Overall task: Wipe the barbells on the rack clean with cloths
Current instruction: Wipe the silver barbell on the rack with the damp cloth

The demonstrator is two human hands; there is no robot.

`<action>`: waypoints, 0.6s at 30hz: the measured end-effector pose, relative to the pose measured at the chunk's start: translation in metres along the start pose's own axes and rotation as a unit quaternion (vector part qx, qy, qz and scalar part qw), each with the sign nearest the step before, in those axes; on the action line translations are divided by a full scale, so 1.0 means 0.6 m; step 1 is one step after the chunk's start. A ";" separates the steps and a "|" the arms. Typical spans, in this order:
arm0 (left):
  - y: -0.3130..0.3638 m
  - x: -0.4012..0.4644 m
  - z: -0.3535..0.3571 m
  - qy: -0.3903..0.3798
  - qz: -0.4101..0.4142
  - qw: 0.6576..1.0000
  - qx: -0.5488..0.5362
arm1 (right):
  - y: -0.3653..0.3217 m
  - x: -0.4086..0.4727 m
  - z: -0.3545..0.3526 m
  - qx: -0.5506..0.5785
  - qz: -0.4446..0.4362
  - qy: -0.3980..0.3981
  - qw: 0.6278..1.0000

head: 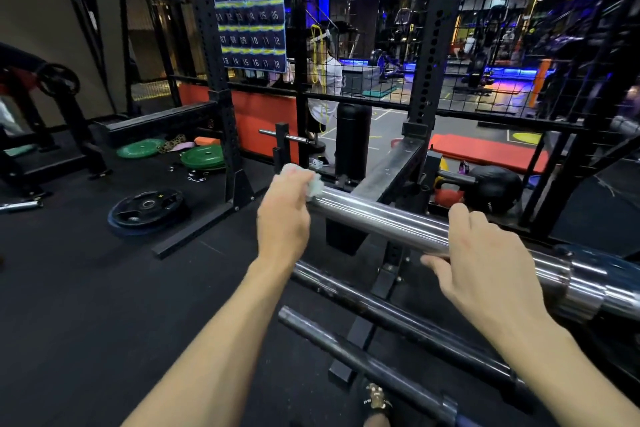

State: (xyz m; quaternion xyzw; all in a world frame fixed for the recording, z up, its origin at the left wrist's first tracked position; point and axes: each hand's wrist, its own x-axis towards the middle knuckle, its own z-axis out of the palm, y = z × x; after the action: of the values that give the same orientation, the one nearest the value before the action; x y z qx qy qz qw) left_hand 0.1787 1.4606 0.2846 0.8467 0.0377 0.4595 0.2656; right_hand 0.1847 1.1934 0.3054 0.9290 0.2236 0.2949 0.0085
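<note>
Head view: the left hand (284, 208) grips a pale cloth (313, 184) bunched in its curled fingers and holds it against the free end of the top barbell (381, 218), a bright chrome sleeve running from center frame toward the lower right. The right hand (485, 263) rests over the same sleeve further along, fingers curled across its top and thumb underneath, so that its grip is closed on the bar. The barbell lies across a black rack (391, 170), with 2 darker bars (381, 308) stored lower on the same rack, one below the other. On the black floor (86, 288) to the left lie a black weight plate (147, 206) and, farther back, 2 green plates (202, 156). Beyond the rack stand a kettlebell (491, 184), a red mat (485, 152) and a wire mesh partition (381, 80). A numbered blue pocket organizer (249, 29) hangs from the partition.
</note>
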 end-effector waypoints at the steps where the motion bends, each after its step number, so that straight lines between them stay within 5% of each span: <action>1: 0.022 -0.012 0.011 -0.016 0.028 0.999 -0.013 | -0.001 -0.001 0.001 0.000 -0.002 0.006 1.000; 5: 0.050 -0.049 0.021 -0.082 0.170 0.982 -0.023 | 0.006 -0.011 0.004 0.007 -0.017 0.033 0.999; 11: -0.033 0.007 -0.019 0.005 -0.098 0.995 -0.021 | 0.010 -0.018 0.011 0.023 -0.011 0.043 0.999; 18: -0.055 0.023 -0.029 -0.004 -0.098 0.995 -0.033 | 0.006 -0.025 0.018 0.037 0.002 0.064 0.997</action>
State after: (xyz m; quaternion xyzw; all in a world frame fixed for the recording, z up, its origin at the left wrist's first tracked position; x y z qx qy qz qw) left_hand 0.1787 1.5006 0.2867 0.8313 0.1042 0.4291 0.3376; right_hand 0.1809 1.1850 0.2889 0.9083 0.2324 0.3455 -0.0405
